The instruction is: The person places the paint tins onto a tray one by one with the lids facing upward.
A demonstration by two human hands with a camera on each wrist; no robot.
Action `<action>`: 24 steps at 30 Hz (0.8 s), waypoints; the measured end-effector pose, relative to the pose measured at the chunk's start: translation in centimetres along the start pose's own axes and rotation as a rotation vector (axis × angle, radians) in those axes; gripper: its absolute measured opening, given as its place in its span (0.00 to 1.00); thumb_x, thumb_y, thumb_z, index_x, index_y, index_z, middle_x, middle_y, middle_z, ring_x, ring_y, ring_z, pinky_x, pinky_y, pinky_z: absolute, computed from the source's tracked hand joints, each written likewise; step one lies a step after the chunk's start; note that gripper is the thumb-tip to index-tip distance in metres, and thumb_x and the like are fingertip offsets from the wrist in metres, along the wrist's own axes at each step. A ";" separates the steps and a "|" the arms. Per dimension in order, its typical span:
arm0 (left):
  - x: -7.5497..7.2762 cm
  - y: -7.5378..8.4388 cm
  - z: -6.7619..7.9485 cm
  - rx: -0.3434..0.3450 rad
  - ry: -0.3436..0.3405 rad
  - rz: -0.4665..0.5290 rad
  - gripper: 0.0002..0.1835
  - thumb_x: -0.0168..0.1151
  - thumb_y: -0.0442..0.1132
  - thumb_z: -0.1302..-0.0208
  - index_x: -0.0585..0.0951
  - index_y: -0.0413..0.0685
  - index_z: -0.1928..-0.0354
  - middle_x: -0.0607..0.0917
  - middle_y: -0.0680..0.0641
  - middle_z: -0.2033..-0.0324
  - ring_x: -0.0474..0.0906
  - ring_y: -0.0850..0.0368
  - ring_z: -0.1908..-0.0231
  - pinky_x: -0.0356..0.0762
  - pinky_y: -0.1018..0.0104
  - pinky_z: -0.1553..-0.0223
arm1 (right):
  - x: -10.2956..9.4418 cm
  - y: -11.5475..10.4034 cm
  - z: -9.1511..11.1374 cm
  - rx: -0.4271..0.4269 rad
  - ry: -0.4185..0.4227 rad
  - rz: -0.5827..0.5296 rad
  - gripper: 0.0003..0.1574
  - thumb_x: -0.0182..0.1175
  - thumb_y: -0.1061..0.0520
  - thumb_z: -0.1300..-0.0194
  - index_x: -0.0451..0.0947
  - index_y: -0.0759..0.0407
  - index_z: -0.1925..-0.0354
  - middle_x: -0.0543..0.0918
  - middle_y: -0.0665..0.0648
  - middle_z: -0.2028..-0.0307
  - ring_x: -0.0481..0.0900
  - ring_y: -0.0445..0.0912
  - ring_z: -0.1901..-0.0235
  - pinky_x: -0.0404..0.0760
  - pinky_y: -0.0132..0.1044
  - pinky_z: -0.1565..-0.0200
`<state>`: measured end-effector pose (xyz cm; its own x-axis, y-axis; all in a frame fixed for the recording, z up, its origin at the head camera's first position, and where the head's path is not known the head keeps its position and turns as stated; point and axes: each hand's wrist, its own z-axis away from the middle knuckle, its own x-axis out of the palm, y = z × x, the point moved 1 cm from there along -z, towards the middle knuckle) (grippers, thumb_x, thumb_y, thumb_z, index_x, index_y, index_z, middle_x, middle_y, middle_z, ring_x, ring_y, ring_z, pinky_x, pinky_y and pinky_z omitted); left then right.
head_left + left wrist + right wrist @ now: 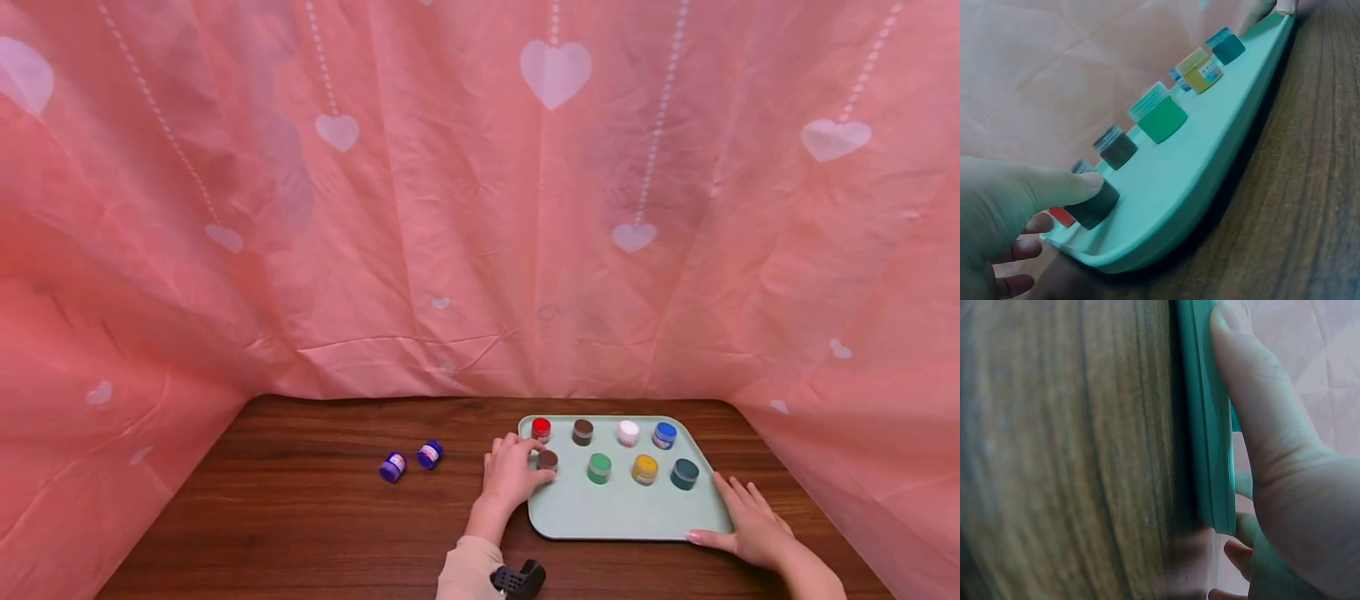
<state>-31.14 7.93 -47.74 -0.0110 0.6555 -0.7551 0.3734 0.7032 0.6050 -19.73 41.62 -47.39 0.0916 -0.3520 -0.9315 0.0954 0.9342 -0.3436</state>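
Note:
On the left part of the pale green tray (615, 521), my left hand (508, 477) pinches a dark brown paint jar (548, 460) between thumb and fingers. The left wrist view shows the thumb against that jar (1100, 206). My right hand (752, 525) rests at the tray's front right corner, thumb on the rim and the other fingers extended along the outer side. Beside the held jar, a green jar (599, 468), a yellow jar (645, 469) and a dark teal jar (684, 474) form the front row.
Behind them stand a red jar (541, 429), another brown jar (582, 432), a white jar (628, 432) and a blue jar (663, 435). Two purple jars (393, 467) lie on the wooden table (315, 517) left of the tray. A pink curtain (465, 208) hangs behind.

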 end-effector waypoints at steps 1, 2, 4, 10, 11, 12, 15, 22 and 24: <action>-0.1 0.0 0.0 0.000 -0.007 0.001 0.21 0.76 0.53 0.52 0.85 0.58 0.55 0.78 0.50 0.60 0.68 0.53 0.57 0.62 0.58 0.59 | 0.0 0.0 0.0 0.001 -0.002 0.000 0.69 0.62 0.29 0.43 0.46 0.76 0.29 0.48 0.88 0.35 0.44 0.82 0.36 0.55 0.81 0.48; -0.3 0.0 0.0 0.000 -0.013 0.003 0.22 0.76 0.53 0.52 0.85 0.57 0.54 0.78 0.50 0.60 0.68 0.53 0.58 0.62 0.58 0.59 | 0.0 0.0 -0.1 0.003 -0.005 0.001 0.69 0.62 0.28 0.43 0.46 0.76 0.29 0.48 0.88 0.35 0.44 0.82 0.36 0.55 0.81 0.48; -0.7 0.0 -0.1 -0.001 -0.024 0.005 0.23 0.75 0.54 0.51 0.84 0.57 0.52 0.78 0.50 0.60 0.68 0.53 0.57 0.62 0.58 0.58 | 0.0 0.0 -0.1 0.007 -0.009 0.003 0.69 0.62 0.28 0.44 0.46 0.76 0.29 0.48 0.88 0.35 0.44 0.82 0.36 0.55 0.80 0.48; -2.3 0.1 -0.5 0.004 0.008 -0.007 0.24 0.74 0.56 0.50 0.84 0.57 0.52 0.80 0.49 0.59 0.70 0.51 0.55 0.63 0.57 0.58 | 0.1 0.1 -0.1 0.012 -0.014 0.011 0.69 0.61 0.28 0.44 0.47 0.77 0.30 0.48 0.88 0.35 0.44 0.82 0.37 0.55 0.80 0.48; -2.6 0.2 -0.5 0.004 0.019 -0.010 0.24 0.74 0.56 0.50 0.84 0.57 0.52 0.80 0.49 0.58 0.70 0.51 0.55 0.63 0.56 0.58 | 0.1 0.2 -0.1 0.009 -0.011 0.011 0.69 0.61 0.28 0.44 0.47 0.77 0.30 0.48 0.89 0.35 0.44 0.82 0.37 0.55 0.80 0.48; -3.0 0.2 -0.5 0.003 0.030 -0.011 0.23 0.73 0.55 0.49 0.84 0.56 0.52 0.80 0.48 0.57 0.71 0.50 0.54 0.64 0.55 0.57 | 0.0 0.2 0.0 0.009 -0.010 0.011 0.69 0.61 0.28 0.44 0.47 0.77 0.30 0.48 0.89 0.35 0.44 0.83 0.37 0.55 0.80 0.48; -4.1 0.2 -0.6 -0.005 0.069 -0.019 0.21 0.72 0.53 0.47 0.84 0.55 0.53 0.81 0.47 0.55 0.72 0.48 0.52 0.65 0.53 0.55 | -0.1 0.1 0.0 0.003 -0.005 0.011 0.69 0.61 0.28 0.44 0.47 0.77 0.30 0.48 0.89 0.35 0.44 0.83 0.37 0.55 0.80 0.48; -6.2 -1.2 -0.8 -0.044 0.143 -0.010 0.18 0.70 0.54 0.45 0.84 0.55 0.55 0.81 0.46 0.54 0.73 0.45 0.50 0.67 0.49 0.54 | 0.0 0.3 0.0 -0.010 0.016 0.015 0.68 0.62 0.29 0.43 0.47 0.78 0.30 0.49 0.89 0.36 0.45 0.83 0.37 0.56 0.80 0.48; -6.8 -1.8 -0.8 -0.058 0.166 -0.009 0.18 0.70 0.55 0.45 0.84 0.56 0.56 0.82 0.46 0.53 0.73 0.44 0.49 0.67 0.48 0.54 | 0.1 0.3 0.0 -0.011 0.019 0.013 0.68 0.62 0.29 0.43 0.47 0.77 0.30 0.49 0.89 0.35 0.45 0.83 0.37 0.56 0.80 0.48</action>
<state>-32.49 2.43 -43.54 -0.1688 0.6824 -0.7112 0.3187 0.7206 0.6158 -19.71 41.88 -47.56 0.0734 -0.3383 -0.9382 0.0837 0.9395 -0.3323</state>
